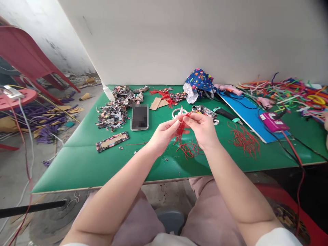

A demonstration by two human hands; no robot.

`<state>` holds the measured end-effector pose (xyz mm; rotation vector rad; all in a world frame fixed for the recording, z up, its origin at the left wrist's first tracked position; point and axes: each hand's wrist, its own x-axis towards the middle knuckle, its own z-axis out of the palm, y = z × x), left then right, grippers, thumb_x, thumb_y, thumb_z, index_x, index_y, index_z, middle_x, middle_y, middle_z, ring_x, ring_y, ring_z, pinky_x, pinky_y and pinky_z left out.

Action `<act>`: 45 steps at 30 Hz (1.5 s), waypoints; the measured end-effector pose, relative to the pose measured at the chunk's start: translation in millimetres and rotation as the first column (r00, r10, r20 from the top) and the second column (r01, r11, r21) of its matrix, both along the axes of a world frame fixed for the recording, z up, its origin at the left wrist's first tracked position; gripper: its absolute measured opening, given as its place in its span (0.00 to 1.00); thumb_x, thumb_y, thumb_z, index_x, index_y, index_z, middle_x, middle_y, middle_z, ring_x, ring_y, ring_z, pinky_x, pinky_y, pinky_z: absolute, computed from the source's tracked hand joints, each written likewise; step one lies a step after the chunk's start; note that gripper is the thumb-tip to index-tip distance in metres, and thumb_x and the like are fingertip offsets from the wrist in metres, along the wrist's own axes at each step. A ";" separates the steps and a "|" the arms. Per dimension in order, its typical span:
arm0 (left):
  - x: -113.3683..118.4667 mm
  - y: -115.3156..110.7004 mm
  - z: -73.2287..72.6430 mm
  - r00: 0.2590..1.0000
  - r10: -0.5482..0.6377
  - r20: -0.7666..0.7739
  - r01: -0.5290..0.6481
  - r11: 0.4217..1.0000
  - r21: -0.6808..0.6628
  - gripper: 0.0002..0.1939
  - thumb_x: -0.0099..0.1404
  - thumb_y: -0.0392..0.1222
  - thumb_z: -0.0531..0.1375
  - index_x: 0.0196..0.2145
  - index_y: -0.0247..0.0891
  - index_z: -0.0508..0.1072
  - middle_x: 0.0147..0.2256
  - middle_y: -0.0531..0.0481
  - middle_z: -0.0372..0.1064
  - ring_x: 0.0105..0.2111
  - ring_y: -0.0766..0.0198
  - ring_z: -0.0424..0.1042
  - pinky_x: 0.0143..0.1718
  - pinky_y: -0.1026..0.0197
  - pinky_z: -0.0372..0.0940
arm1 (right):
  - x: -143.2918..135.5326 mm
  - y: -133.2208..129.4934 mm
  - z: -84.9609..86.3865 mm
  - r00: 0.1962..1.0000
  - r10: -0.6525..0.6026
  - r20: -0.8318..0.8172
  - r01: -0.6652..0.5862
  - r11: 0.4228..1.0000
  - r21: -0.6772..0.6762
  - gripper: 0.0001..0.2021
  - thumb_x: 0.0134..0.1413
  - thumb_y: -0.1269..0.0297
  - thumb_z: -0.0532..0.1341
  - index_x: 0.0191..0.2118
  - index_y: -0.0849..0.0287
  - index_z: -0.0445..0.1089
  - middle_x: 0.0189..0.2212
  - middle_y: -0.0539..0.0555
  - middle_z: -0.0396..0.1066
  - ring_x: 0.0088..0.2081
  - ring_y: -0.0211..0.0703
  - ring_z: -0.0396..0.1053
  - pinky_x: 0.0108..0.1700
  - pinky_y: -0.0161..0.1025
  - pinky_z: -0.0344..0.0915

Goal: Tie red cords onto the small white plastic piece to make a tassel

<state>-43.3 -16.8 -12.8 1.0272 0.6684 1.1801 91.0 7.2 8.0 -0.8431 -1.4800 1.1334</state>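
Note:
Both hands meet above the green table [99, 171], pinching a bundle of thin red cords [180, 131]. My left hand [164, 133] is closed on the bundle from the left. My right hand [203, 128] grips its top from the right, thumb against fingers. The loose cord ends hang down and curl on the tabletop. Just behind the hands lie white-handled scissors [176, 112], partly hidden by the fingers. Another tangle of red cords [246, 140] rests to the right. A flat strip of flowered fabric with a cardboard piece [112, 141] lies to the left.
A phone [139, 118] lies beside heaped fabric scraps [112, 114]. At the back are brown card pieces [158, 103] and a blue patterned cloth [199, 82]. Rightward are a utility knife [227, 115], a blue board [243, 106], a magenta box with cables [273, 122] and colourful strips [294, 95].

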 end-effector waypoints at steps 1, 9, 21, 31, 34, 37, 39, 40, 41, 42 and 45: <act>-0.4 -0.3 0.0 1.000 -0.004 -0.008 0.003 1.000 -0.012 0.18 0.60 0.48 0.58 0.45 0.36 0.73 0.40 0.44 0.74 0.35 0.63 0.74 0.43 0.58 0.65 | 0.0 -0.3 0.4 1.000 0.004 -0.001 -0.004 1.000 0.002 0.08 0.49 0.58 0.62 0.34 0.52 0.76 0.31 0.50 0.75 0.36 0.40 0.71 0.41 0.40 0.68; 0.8 -3.9 4.6 0.999 0.034 -0.029 -0.036 0.997 -0.062 0.15 0.56 0.45 0.62 0.38 0.33 0.75 0.33 0.46 0.75 0.31 0.64 0.74 0.40 0.59 0.67 | -0.6 3.7 -4.6 0.994 0.055 -0.097 -0.062 0.996 -0.070 0.08 0.48 0.58 0.63 0.34 0.53 0.76 0.32 0.51 0.76 0.34 0.40 0.72 0.39 0.40 0.68; -5.0 -0.5 6.0 0.988 0.139 -0.067 -0.143 0.988 -0.061 0.14 0.56 0.48 0.62 0.37 0.36 0.76 0.34 0.46 0.76 0.35 0.62 0.74 0.39 0.58 0.67 | 3.9 5.5 -2.9 0.995 0.089 -0.047 -0.090 0.995 -0.033 0.07 0.48 0.62 0.63 0.35 0.50 0.77 0.32 0.49 0.77 0.40 0.41 0.72 0.47 0.42 0.67; -4.9 2.9 -0.9 0.970 0.229 -0.083 -0.233 0.972 -0.045 0.10 0.50 0.43 0.66 0.30 0.36 0.76 0.30 0.51 0.74 0.32 0.67 0.72 0.40 0.60 0.66 | 6.2 5.1 -3.0 0.996 0.049 0.078 -0.054 0.997 0.061 0.09 0.49 0.61 0.63 0.37 0.51 0.76 0.36 0.50 0.76 0.43 0.43 0.71 0.49 0.44 0.65; -5.5 3.5 -2.0 0.974 0.197 -0.109 -0.205 0.977 -0.061 0.10 0.51 0.43 0.66 0.30 0.36 0.75 0.30 0.51 0.74 0.30 0.68 0.72 0.38 0.60 0.66 | 6.1 5.5 -2.3 0.998 0.033 0.047 -0.037 0.997 0.066 0.07 0.49 0.62 0.62 0.35 0.51 0.76 0.35 0.49 0.76 0.42 0.42 0.71 0.49 0.43 0.65; -5.6 4.0 -4.2 0.982 0.133 -0.137 -0.146 0.985 -0.089 0.10 0.51 0.44 0.65 0.30 0.35 0.75 0.29 0.52 0.73 0.29 0.68 0.72 0.38 0.59 0.67 | 7.4 5.9 -0.3 1.000 0.001 0.008 -0.002 0.998 0.062 0.06 0.49 0.63 0.62 0.34 0.52 0.76 0.34 0.49 0.76 0.41 0.41 0.72 0.48 0.41 0.66; -5.5 4.2 -5.3 0.982 0.096 -0.162 -0.116 0.987 -0.114 0.10 0.52 0.44 0.65 0.30 0.35 0.74 0.28 0.51 0.74 0.29 0.68 0.73 0.38 0.59 0.67 | 9.0 6.7 1.1 1.000 -0.018 -0.020 0.020 0.998 0.063 0.06 0.49 0.64 0.62 0.33 0.52 0.76 0.32 0.48 0.77 0.39 0.40 0.72 0.47 0.41 0.67; -5.5 4.2 -5.7 0.981 0.081 -0.177 -0.104 0.986 -0.128 0.10 0.52 0.44 0.65 0.31 0.35 0.74 0.29 0.51 0.74 0.29 0.68 0.73 0.38 0.59 0.67 | 10.0 7.2 1.7 0.999 -0.028 -0.033 0.031 0.997 0.068 0.06 0.49 0.64 0.62 0.33 0.53 0.76 0.32 0.48 0.77 0.38 0.40 0.72 0.46 0.41 0.67; -5.6 4.2 -5.9 0.979 0.067 -0.192 -0.095 0.985 -0.143 0.11 0.52 0.44 0.65 0.31 0.35 0.74 0.29 0.50 0.74 0.30 0.67 0.73 0.38 0.60 0.66 | 11.0 7.8 2.1 0.998 -0.039 -0.043 0.042 0.996 0.074 0.06 0.49 0.64 0.62 0.33 0.53 0.76 0.31 0.48 0.77 0.37 0.39 0.73 0.46 0.41 0.67; -5.7 4.3 -6.1 0.977 0.055 -0.207 -0.089 0.983 -0.159 0.11 0.52 0.44 0.65 0.31 0.35 0.73 0.29 0.50 0.74 0.30 0.67 0.74 0.38 0.60 0.66 | 12.0 8.5 2.4 0.998 -0.051 -0.048 0.055 0.995 0.080 0.05 0.49 0.64 0.62 0.32 0.53 0.76 0.31 0.48 0.77 0.36 0.39 0.73 0.45 0.41 0.68; -6.0 4.9 -7.5 0.969 0.028 -0.245 -0.078 0.977 -0.197 0.13 0.51 0.45 0.65 0.32 0.35 0.73 0.30 0.48 0.75 0.32 0.65 0.74 0.37 0.61 0.65 | 14.5 10.8 2.4 0.996 -0.081 -0.047 0.085 0.992 0.097 0.05 0.49 0.64 0.62 0.32 0.53 0.76 0.29 0.48 0.76 0.34 0.38 0.73 0.44 0.40 0.68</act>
